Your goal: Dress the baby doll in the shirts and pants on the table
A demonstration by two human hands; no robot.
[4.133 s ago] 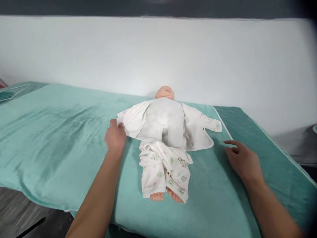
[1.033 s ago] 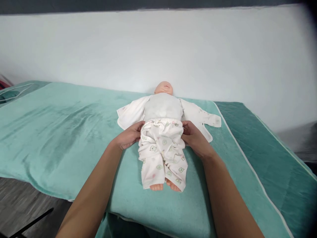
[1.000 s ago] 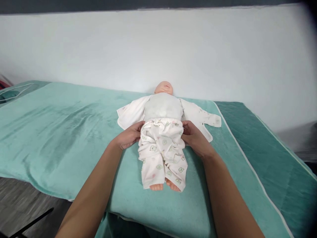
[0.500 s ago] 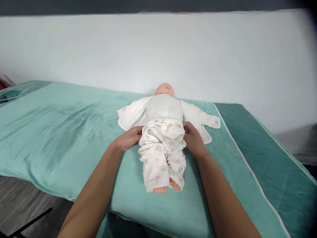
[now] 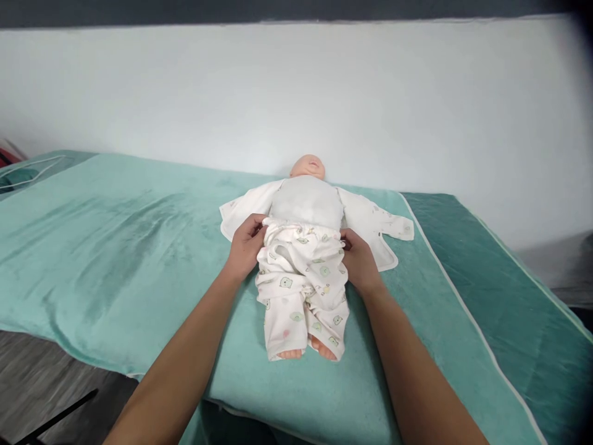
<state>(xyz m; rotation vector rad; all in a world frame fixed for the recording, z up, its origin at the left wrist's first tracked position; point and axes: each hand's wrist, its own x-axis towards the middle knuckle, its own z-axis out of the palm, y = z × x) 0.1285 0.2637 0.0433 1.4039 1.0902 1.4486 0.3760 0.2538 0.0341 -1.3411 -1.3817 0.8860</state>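
A baby doll (image 5: 307, 201) lies on its back, head toward the wall and feet toward me. It wears white printed baby pants (image 5: 303, 266), bunched at the thighs, with toes showing at the cuffs. A white baby shirt (image 5: 365, 216) is spread open under and around its torso. My left hand (image 5: 250, 241) pinches the waistband of the pants at the left side. At the right side of the waistband is my right hand (image 5: 356, 256), its fingers closed on the cloth and partly hidden behind it.
A teal blanket (image 5: 139, 259) covers the surface under the doll, with a darker green strip (image 5: 504, 278) at the right. A white wall (image 5: 296, 93) stands behind. At the lower left, a thin black bar (image 5: 60, 414) shows above the grey floor (image 5: 41, 371).
My left hand has moved up toward the waistband and grips it there. The pants and the doll's legs have shifted slightly left; my right hand has barely moved.
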